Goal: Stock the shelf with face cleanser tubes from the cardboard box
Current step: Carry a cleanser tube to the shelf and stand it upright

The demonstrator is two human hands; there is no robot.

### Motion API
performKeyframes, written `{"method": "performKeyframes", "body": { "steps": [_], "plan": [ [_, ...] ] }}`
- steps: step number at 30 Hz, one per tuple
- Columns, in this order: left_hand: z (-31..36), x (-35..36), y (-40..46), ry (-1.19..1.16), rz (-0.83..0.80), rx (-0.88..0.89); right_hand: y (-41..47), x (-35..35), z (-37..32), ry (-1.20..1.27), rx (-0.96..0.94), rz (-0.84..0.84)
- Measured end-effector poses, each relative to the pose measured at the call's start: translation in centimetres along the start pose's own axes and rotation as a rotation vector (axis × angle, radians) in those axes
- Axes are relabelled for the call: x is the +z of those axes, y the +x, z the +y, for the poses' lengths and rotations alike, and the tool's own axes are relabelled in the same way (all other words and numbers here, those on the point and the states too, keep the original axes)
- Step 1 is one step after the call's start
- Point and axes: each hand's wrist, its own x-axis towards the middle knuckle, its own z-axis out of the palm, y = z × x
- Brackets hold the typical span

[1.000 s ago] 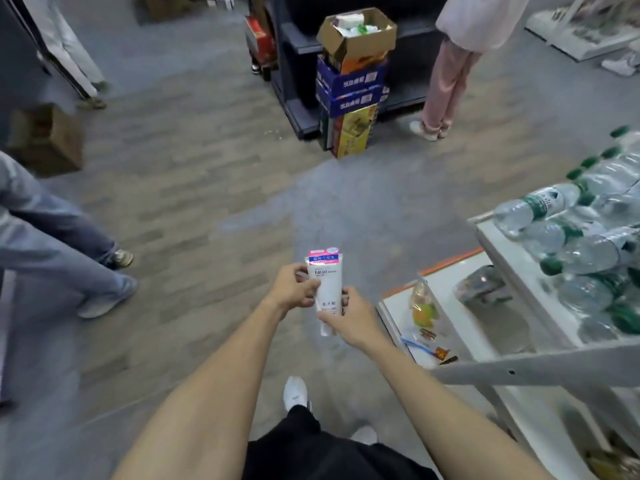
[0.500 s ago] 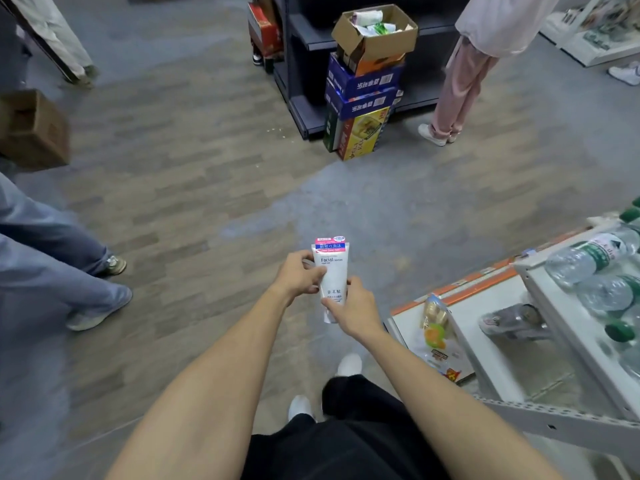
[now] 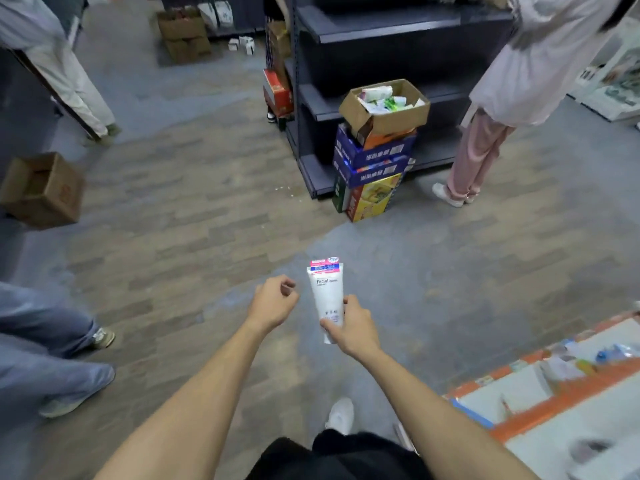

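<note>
The right hand (image 3: 349, 323) grips one tube (image 3: 327, 299) at its lower end, fingers and thumb wrapped round the cap end. The tube stands nearly upright, long axis vertical in the view, its crimped pink-and-blue end uppermost and the printed face toward the camera. The left hand (image 3: 273, 303) is just beside the tube on its left, not touching it; its fingers are curled and hold nothing.

The box (image 3: 384, 112) sits open on a stack of cartons (image 3: 370, 168) ahead and slightly to the right, well apart from both hands. More tubes lie loose inside it. The stack stands on the floor against the end of a dark shelf (image 3: 398, 26), whose boards look bare from this view.

Governing relation: the tube is already in the right hand, and the dark shelf lies forward and to the right of it, across open floor. The right arm is the nearer one to that shelf. A white shelf (image 3: 519, 386) with orange edging stands close on the right, low in the view; its contents are blurred.

Judgement: this is the carry step. Which shelf is the target cannot be told. Placement will likely call for keeping the tube upright, label outward.

Two other persons stand near, one (image 3: 540, 64) right beside the box.
</note>
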Motion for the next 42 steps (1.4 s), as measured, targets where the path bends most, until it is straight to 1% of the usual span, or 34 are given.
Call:
{"method": "performKeyframes", "body": {
  "steps": [2,6,11,17,22,26,28,32,35,38,42],
  "plan": [
    [0.6,-0.1,2.3,0.023,0.023,0.005,3.5,-1.2,-1.3,-0.041,-0.011,-0.028],
    [1.7,-1.3,8.3,0.062,0.061,-0.002,10.2,-2.5,-4.3,-0.023,-0.011,-0.043],
    [1.8,-3.2,17.8,0.097,0.039,0.011,18.7,-1.5,-7.9,-0.02,0.011,-0.042],
    [4.0,-6.8,31.3,0.026,0.015,0.058,29.4,-2.1,-14.2,0.017,0.047,-0.002],
    [7.6,-11.9,40.9,0.059,0.0,0.119,36.8,-4.0,-19.9,0.056,0.044,0.076],
    [11.3,-14.8,47.8,0.099,-0.044,0.183,42.7,-6.4,-23.8,0.057,0.002,0.098],
    [13.2,-16.3,51.1,0.117,-0.017,0.202,45.6,-7.6,-25.6,0.06,-0.038,0.112],
    [17.9,-19.0,57.0,0.141,0.031,0.254,51.9,-11.0,-29.3,0.076,-0.088,0.147],
    [23.0,-21.6,61.8,0.182,0.062,0.321,57.2,-15.1,-32.1,0.076,-0.142,0.166],
    [30.3,-25.8,66.7,0.189,0.176,0.395,62.7,-21.4,-36.7,0.089,-0.25,0.187],
    [42.2,-32.5,72.0,0.193,0.39,0.553,69.1,-32.5,-45.1,0.115,-0.448,0.287]
  ]
}}
